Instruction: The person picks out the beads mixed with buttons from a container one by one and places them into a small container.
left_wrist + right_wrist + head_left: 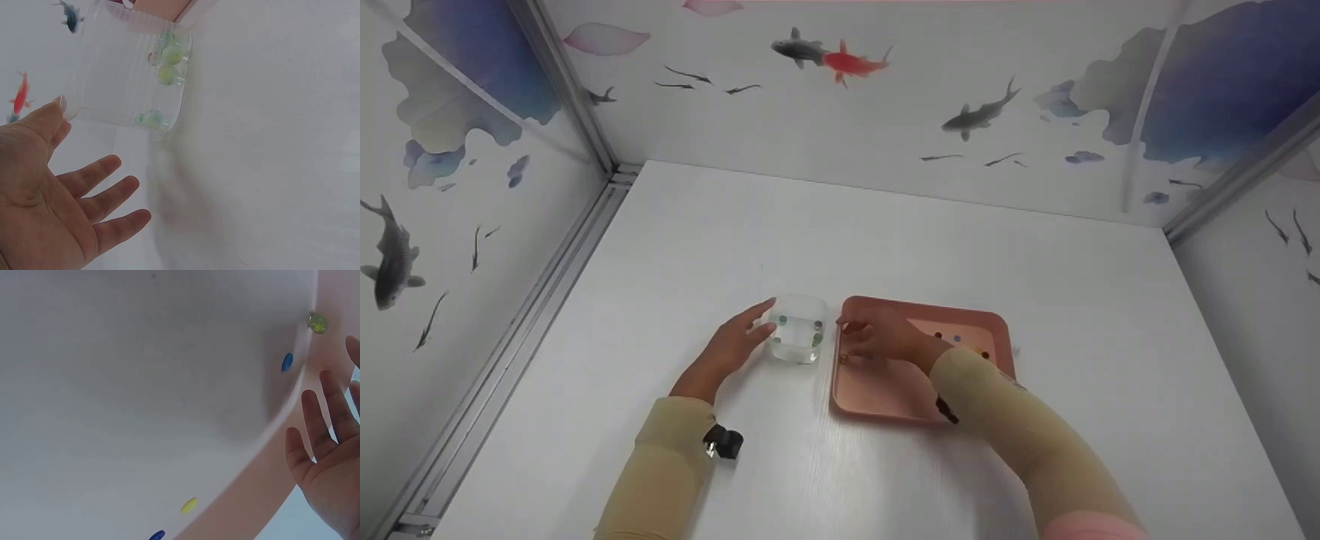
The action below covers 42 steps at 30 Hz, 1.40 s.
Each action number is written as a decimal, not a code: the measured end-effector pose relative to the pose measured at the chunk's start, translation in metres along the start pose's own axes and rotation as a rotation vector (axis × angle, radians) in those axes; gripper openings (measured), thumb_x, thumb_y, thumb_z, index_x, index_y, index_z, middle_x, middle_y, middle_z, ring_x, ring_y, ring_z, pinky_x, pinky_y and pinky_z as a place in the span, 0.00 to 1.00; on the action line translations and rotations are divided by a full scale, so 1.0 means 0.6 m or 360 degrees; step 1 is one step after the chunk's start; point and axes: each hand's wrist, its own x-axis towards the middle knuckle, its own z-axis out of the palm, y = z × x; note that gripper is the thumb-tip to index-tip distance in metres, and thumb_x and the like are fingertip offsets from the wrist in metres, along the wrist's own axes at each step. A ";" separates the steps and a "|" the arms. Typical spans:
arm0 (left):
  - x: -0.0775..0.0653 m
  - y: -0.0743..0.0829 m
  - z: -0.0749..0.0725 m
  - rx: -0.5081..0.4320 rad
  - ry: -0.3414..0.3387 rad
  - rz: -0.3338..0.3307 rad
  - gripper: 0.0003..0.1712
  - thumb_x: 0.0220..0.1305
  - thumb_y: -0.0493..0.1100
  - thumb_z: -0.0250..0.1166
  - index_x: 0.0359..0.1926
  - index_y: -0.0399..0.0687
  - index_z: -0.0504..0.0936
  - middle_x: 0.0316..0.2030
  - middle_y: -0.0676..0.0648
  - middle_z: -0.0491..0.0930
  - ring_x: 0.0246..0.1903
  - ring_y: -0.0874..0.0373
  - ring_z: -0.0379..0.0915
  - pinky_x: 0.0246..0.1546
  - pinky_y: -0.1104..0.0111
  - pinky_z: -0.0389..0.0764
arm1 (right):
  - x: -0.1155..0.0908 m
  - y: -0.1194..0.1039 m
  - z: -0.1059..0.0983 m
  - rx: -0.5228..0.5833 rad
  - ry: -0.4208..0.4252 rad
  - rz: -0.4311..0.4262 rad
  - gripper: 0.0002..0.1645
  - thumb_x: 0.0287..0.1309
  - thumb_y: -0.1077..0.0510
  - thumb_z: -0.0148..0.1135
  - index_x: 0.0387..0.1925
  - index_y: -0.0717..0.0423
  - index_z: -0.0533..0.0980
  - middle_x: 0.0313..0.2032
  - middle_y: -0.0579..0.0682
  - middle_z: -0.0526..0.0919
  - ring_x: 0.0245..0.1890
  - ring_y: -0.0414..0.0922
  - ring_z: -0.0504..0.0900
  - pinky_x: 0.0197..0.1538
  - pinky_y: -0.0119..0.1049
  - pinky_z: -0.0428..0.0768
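A clear plastic container [797, 352] with several green glass marbles [168, 74] inside stands left of an orange-pink tray [877, 401]. My left hand [730, 349] is at the container's left side, thumb and forefinger right at its rim, the other fingers spread apart. Over the tray's left part, my right hand [885, 334] reaches toward the left rim with its fingers loosely extended. Close to those fingers, a greenish-yellow marble [318, 324] lies by the tray's wall in the right wrist view. Near it is a small blue oval piece [287, 362].
Toward the tray's right side lie several small coloured pieces, among them a yellow one [188, 505] and a blue one [957, 338]. Both stand on a white table [720, 225], with fish-patterned walls [720, 120] at the back and sides.
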 end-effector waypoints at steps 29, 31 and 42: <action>0.002 -0.002 -0.001 0.0042 0.0004 0.0001 0.31 0.73 0.53 0.53 0.74 0.62 0.58 0.73 0.41 0.56 0.70 0.38 0.53 0.67 0.44 0.57 | 0.012 0.015 0.004 0.0018 -0.0057 -0.0200 0.14 0.56 0.60 0.70 0.45 0.53 0.80 0.42 0.43 0.83 0.40 0.41 0.79 0.44 0.35 0.81; 0.003 -0.002 0.000 0.0039 0.0004 0.0000 0.31 0.73 0.53 0.53 0.74 0.62 0.58 0.73 0.42 0.56 0.70 0.38 0.53 0.67 0.44 0.57 | 0.012 0.015 0.005 0.0000 -0.0048 -0.0174 0.14 0.56 0.59 0.70 0.44 0.52 0.80 0.41 0.43 0.83 0.39 0.41 0.79 0.44 0.35 0.81; 0.001 -0.002 -0.001 0.0056 0.0016 0.0027 0.31 0.73 0.52 0.53 0.74 0.60 0.58 0.72 0.41 0.56 0.69 0.37 0.54 0.68 0.45 0.57 | 0.008 0.004 0.017 -0.0144 -0.0003 0.0002 0.10 0.56 0.56 0.70 0.40 0.45 0.78 0.38 0.42 0.81 0.40 0.44 0.75 0.46 0.36 0.77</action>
